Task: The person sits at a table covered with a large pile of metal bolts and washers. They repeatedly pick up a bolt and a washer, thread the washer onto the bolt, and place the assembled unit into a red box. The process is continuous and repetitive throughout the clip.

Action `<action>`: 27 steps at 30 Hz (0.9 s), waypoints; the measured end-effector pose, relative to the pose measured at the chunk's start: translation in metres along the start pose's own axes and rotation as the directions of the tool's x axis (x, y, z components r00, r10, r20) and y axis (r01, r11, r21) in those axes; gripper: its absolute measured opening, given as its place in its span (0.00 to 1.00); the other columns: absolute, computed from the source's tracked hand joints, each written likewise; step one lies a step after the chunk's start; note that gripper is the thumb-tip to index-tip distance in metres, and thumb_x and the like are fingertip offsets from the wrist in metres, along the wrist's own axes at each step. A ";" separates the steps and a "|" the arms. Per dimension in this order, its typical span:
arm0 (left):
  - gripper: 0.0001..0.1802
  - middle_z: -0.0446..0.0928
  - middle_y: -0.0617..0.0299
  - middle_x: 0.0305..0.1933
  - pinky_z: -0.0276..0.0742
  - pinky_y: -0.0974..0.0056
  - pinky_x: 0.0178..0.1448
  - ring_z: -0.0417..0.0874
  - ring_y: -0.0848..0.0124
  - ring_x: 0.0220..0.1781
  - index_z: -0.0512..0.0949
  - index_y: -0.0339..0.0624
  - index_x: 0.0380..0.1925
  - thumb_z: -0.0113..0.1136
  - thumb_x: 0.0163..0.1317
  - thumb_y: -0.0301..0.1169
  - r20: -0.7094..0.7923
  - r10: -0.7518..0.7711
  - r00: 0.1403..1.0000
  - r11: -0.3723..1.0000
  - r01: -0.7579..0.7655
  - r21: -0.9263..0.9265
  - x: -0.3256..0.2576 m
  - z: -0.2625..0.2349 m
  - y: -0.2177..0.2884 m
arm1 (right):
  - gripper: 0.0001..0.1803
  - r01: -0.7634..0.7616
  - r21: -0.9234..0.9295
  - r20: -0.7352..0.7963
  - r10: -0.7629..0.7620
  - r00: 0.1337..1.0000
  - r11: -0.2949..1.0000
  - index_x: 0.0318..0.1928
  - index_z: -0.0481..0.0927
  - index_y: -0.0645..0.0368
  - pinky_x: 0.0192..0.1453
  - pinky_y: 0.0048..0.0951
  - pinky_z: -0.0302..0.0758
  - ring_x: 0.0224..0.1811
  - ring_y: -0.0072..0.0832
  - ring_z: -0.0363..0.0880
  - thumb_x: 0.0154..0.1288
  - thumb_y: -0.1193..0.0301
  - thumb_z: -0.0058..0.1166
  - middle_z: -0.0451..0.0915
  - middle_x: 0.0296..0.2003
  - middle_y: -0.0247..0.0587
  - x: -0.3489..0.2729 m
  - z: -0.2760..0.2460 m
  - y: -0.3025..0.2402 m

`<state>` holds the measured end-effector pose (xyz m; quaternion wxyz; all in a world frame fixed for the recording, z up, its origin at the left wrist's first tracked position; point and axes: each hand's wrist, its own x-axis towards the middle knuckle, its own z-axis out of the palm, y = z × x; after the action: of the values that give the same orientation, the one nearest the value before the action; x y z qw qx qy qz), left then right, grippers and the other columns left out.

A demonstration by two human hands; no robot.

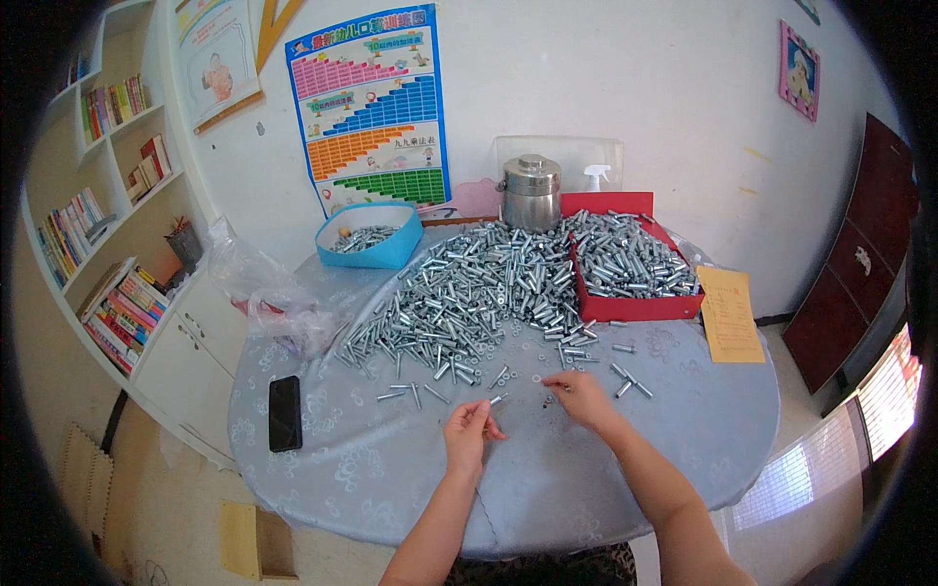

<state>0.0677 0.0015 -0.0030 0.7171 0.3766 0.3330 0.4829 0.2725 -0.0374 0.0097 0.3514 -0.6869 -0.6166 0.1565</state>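
My left hand (469, 433) pinches a silver metal bolt (498, 397) between thumb and fingers, its tip pointing right. Just to its right, my right hand (583, 398) is low over the table with fingertips drawn together; whatever is in them is too small to make out. A small washer (536, 378) lies by those fingertips, and tiny dark bits are scattered below. Beyond both hands spreads a big heap of silver bolts (440, 303), with loose ones along its near edge. A few separate bolts (632, 381) rest to the right of my right hand.
A red box (640, 309) full of bolts stands at the right of the heap, a light-blue fabric bin (376, 256) with more at the left. Behind is a steel canister (532, 195). A black phone (284, 414), plastic bags (283, 303) and a yellow paper (731, 317) lie around.
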 end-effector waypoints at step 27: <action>0.09 0.70 0.64 0.20 0.76 0.68 0.23 0.71 0.76 0.18 0.72 0.34 0.32 0.54 0.58 0.30 -0.010 -0.059 0.998 0.998 0.059 0.022 0.002 -0.003 -0.004 | 0.07 -0.189 0.659 0.066 0.193 0.979 0.729 0.30 0.75 0.60 0.29 0.15 0.66 0.26 0.13 0.71 0.51 0.73 0.59 0.76 0.24 0.28 0.018 0.033 -0.009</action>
<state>0.0681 0.0033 -0.0081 0.7252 0.3722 0.3526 0.4596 0.2482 -0.0111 -0.0033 0.5557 -0.5782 -0.4461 0.3974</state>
